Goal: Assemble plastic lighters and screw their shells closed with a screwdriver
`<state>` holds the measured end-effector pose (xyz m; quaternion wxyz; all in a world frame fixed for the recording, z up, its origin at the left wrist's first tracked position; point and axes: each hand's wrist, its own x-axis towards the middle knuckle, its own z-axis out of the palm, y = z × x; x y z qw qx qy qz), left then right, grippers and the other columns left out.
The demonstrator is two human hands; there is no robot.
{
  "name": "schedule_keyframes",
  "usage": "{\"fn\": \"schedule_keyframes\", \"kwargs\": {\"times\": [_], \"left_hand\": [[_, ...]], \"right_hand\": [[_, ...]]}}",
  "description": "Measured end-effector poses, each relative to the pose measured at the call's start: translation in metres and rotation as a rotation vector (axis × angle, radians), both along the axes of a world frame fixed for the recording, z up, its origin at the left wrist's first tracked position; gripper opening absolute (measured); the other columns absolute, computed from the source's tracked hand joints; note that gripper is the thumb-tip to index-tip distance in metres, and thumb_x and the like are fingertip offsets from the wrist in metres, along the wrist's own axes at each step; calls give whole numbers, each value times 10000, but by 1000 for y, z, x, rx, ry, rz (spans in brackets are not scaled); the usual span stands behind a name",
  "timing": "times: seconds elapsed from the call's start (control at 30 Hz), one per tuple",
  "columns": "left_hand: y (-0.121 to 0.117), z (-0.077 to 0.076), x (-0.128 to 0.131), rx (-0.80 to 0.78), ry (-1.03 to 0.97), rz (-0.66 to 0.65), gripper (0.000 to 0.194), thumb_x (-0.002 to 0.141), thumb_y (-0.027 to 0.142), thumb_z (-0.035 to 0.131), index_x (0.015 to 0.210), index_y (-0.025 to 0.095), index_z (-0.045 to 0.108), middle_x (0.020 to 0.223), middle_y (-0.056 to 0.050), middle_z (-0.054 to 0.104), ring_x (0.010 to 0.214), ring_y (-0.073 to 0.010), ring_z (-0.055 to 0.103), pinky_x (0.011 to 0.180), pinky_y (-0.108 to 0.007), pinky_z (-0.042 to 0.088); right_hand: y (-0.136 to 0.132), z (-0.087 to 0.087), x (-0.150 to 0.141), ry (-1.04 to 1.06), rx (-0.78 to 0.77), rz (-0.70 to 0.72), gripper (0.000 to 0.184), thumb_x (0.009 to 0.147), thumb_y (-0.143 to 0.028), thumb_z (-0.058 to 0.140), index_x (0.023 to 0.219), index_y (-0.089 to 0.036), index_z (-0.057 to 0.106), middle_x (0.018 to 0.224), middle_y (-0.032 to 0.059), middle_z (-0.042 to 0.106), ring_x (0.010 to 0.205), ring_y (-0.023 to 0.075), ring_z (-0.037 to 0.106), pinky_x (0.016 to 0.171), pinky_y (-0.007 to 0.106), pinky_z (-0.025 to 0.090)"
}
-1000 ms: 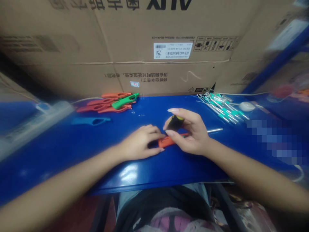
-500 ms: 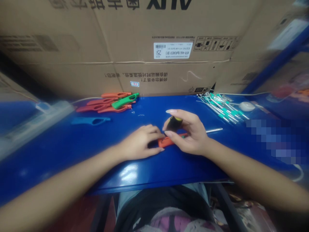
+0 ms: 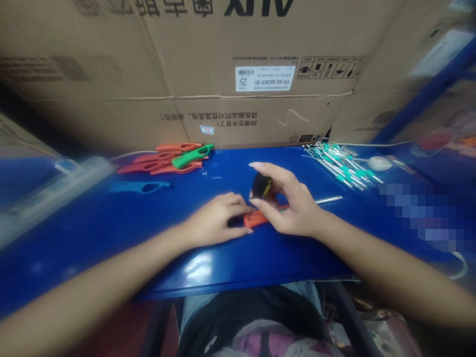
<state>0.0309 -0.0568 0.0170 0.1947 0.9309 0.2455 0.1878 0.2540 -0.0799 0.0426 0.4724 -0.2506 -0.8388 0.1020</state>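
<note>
An orange-red lighter body (image 3: 256, 217) lies on the blue table, a thin metal tube (image 3: 329, 200) in line with it to the right. My left hand (image 3: 223, 218) is closed on the lighter body's left end, thumb along the near side. My right hand (image 3: 292, 201) grips a screwdriver (image 3: 262, 186) by its black and yellow handle, upright over the body. Its thin shaft comes down near the left fingertips; whether the tip sits in a screw I cannot tell. My right fingers partly hide the body's right part, where a bit of green shows.
Several orange-red lighter bodies and a green one (image 3: 191, 156) are piled at the back left. A blue one (image 3: 141, 187) lies nearer. Metal tubes with green parts (image 3: 344, 166) are heaped at the back right, by a white rounded object (image 3: 379, 163). A cardboard box (image 3: 208, 79) stands behind; a power strip (image 3: 74, 188) runs left.
The screwdriver handle has turned a little and stands more upright, and my right fingers have shifted slightly up and left. My left hand and the lighter body have stayed in place.
</note>
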Motion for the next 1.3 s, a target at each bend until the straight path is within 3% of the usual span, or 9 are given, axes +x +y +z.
{"fn": "schedule_keyframes", "kwargs": {"times": [0.13, 0.33, 0.5, 0.7, 0.83, 0.9, 1.07, 1.2, 1.3], "left_hand": [[-1, -1, 1, -19, -1, 17, 313, 903, 417, 702, 1142, 217, 719, 1047, -68, 663, 978, -232, 597, 887, -376, 480], [-2, -4, 4, -50, -43, 40, 389, 880, 462, 719, 1161, 194, 711, 1079, -82, 678, 995, -242, 622, 916, -396, 492], [-6, -9, 16, -169, -108, 144, 410, 797, 431, 808, 1121, 191, 734, 1042, -66, 686, 966, -229, 649, 896, -370, 518], [-7, 2, 34, -224, -38, 241, 349, 747, 444, 832, 1002, 211, 783, 908, -24, 668, 769, -186, 642, 706, -321, 516], [-4, 2, 41, -174, -51, 199, 279, 764, 381, 820, 971, 199, 774, 950, -42, 691, 903, -228, 661, 835, -369, 527], [-3, -2, 41, -160, -103, 170, 288, 782, 374, 811, 999, 189, 765, 990, -55, 690, 962, -235, 656, 911, -393, 518], [-3, -10, 36, -134, -156, 113, 333, 817, 404, 788, 1073, 196, 745, 1029, -61, 676, 981, -223, 646, 936, -391, 522], [-4, -12, 36, -90, -137, 122, 393, 823, 389, 773, 1165, 205, 717, 1120, -80, 679, 1057, -257, 631, 986, -442, 509], [-3, -12, 36, -78, -123, 84, 429, 824, 425, 772, 1186, 205, 705, 1140, -84, 674, 1067, -259, 630, 992, -435, 506]], "right_hand": [[2, 3, 0, -12, 147, -56, 686, 875, -261, 729, 1484, -307, 417, 1278, 65, 664, 874, 187, 715, 726, 305, 631], [2, 12, 4, -34, -72, -27, 559, 969, -235, 557, 1506, -269, 403, 1321, 89, 642, 769, 145, 693, 652, 284, 619], [8, 17, 12, -55, 174, -146, 466, 891, -329, 714, 1333, -261, 585, 1207, 70, 716, 794, 172, 705, 760, 305, 616], [13, 26, 22, -36, -160, 93, 399, 1023, -245, 479, 1421, -223, 501, 1178, 68, 704, 609, 75, 632, 596, 227, 570], [22, 29, 33, -103, 118, -78, 345, 896, -347, 715, 1203, -202, 655, 1094, 72, 736, 787, 156, 691, 715, 279, 585], [24, 29, 36, -133, 172, -89, 339, 928, -355, 672, 1228, -200, 648, 1067, 74, 745, 864, 179, 699, 783, 305, 583], [19, 28, 28, -13, -88, 47, 366, 1054, -284, 408, 1383, -203, 544, 1131, 71, 715, 747, 112, 675, 661, 247, 573], [14, 23, 21, 16, 205, -144, 283, 925, -367, 673, 1160, -211, 682, 994, 58, 740, 711, 146, 656, 643, 276, 562], [9, 22, 18, 12, 315, -179, 260, 991, -303, 533, 1191, -208, 670, 891, 55, 731, 768, 175, 674, 711, 311, 573]]}}
